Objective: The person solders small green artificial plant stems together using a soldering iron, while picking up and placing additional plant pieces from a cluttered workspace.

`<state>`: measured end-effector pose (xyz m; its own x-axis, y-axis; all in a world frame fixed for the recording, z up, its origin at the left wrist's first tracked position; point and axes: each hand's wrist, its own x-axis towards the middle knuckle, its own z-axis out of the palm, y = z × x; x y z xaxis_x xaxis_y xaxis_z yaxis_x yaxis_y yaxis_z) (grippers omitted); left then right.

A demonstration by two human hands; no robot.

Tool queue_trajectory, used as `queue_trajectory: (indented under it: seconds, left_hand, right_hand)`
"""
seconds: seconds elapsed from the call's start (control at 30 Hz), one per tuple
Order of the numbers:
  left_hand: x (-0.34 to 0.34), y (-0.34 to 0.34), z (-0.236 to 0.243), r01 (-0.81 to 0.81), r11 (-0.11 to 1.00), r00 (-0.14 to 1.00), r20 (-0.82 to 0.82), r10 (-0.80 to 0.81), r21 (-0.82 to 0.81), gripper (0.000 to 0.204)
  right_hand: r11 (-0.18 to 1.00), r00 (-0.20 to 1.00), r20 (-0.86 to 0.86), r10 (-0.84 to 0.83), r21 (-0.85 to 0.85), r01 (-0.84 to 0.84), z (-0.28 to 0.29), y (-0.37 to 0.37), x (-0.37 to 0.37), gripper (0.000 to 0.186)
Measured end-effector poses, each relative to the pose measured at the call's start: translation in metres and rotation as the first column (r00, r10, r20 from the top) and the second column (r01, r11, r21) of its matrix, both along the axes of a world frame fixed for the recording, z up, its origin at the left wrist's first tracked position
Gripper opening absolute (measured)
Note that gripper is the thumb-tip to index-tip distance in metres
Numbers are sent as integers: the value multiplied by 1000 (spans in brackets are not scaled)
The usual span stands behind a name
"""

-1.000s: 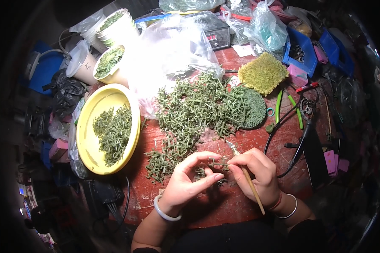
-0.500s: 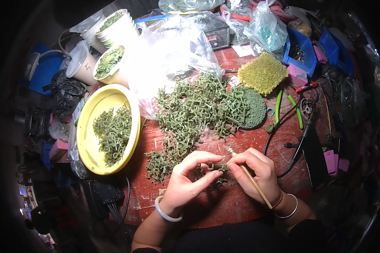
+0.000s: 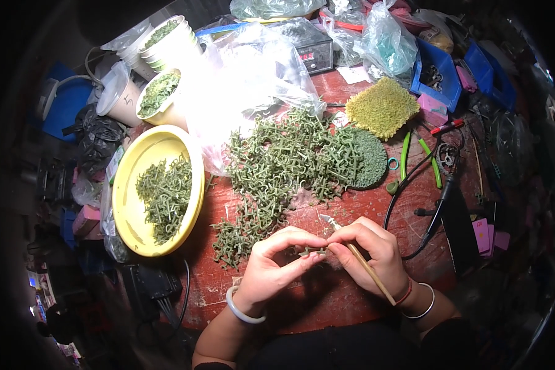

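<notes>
My left hand point(image 3: 270, 262) pinches a small green branching piece point(image 3: 313, 251) between thumb and fingers, low over the red table. Its fingertips nearly meet those of my right hand point(image 3: 376, 253), which grips a slim knife point(image 3: 372, 275) with a wooden handle. The knife's pointed metal tip sticks out beyond the fingers, up and to the left. Whether the right fingertips also touch the green piece I cannot tell. Just beyond both hands spreads a big heap of similar curly green pieces point(image 3: 280, 154), thinning out toward my left hand.
A yellow basin point(image 3: 124, 225) at left holds more green pieces. White tubs point(image 3: 120, 98) stand behind it. A clear plastic bag point(image 3: 228, 74) borders the heap. At right lie a green disc point(image 3: 373, 161), a yellow textured slab point(image 3: 382, 108), green-handled pliers point(image 3: 406, 155) and a cabled pen-like tool point(image 3: 445, 191).
My hands have drawn together at the fingertips. The knife tip has shifted slightly left, and less of the green piece shows between my fingers.
</notes>
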<state>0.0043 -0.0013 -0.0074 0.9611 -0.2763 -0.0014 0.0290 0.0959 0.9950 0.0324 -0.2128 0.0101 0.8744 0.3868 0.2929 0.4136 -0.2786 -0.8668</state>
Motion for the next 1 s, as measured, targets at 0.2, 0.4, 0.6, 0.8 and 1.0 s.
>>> queue_trajectory:
  seconds: [0.2,0.4,0.6,0.8,1.0]
  left_hand:
    - [0,1,-5,-102,994,995,9,102,-28,21]
    - [0,-3,-1,-190,980,978,95,184,58,18]
    - [1,-5,2,-221,968,959,207,193,122,17]
    - [0,-6,4,-265,948,944,246,218,175,17]
    - [0,-6,5,-259,949,945,248,211,182,17]
  right_hand:
    - [991,993,112,-29,135,14,7,-6,-2,20]
    - [970,978,199,59,221,-103,3,-7,-4,14]
    - [979,974,209,92,157,-126,7,-5,-4,14]
    - [980,987,137,82,168,-105,9,-5,-4,12]
    - [965,995,2,96,246,-94,6,-5,-6,10]
